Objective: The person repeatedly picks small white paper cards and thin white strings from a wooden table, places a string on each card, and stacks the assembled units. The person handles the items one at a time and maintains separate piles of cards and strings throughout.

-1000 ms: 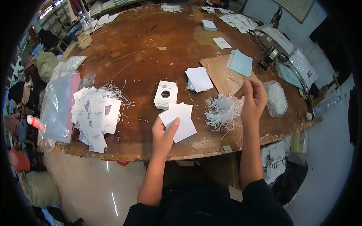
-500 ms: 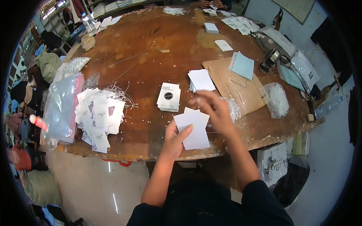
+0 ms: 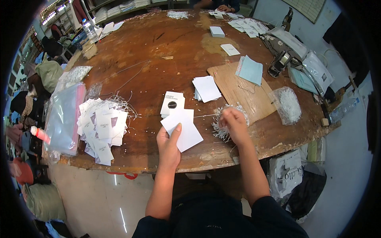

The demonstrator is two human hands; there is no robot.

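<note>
My left hand point(image 3: 168, 148) grips white cards point(image 3: 185, 133), at least two overlapping at angles, thumb on top and blank side up. My right hand point(image 3: 235, 125) is closed in a pinch on a thin white string point(image 3: 206, 116), which stretches left toward the cards; whether it passes through them I cannot tell. Under that hand lies a tangled bundle of white tag strings point(image 3: 222, 133). Just beyond the held cards sits a stack of printed cards point(image 3: 173, 99) with a black circle, partly covered by them. A stack of blank white cards point(image 3: 207, 89) lies further right.
At left are a heap of tags with strings point(image 3: 104, 129) and clear plastic bags point(image 3: 65, 123). To the right lie a wooden board point(image 3: 254, 95), a light-blue notebook point(image 3: 250, 70) and a bag of white fasteners point(image 3: 287, 105). Another person's hand point(image 3: 225, 8) is at the far edge.
My left hand has moved left with the cards, now overlapping the printed stack. My right hand has lowered to the string bundle and closed on a string drawn out between the hands.
</note>
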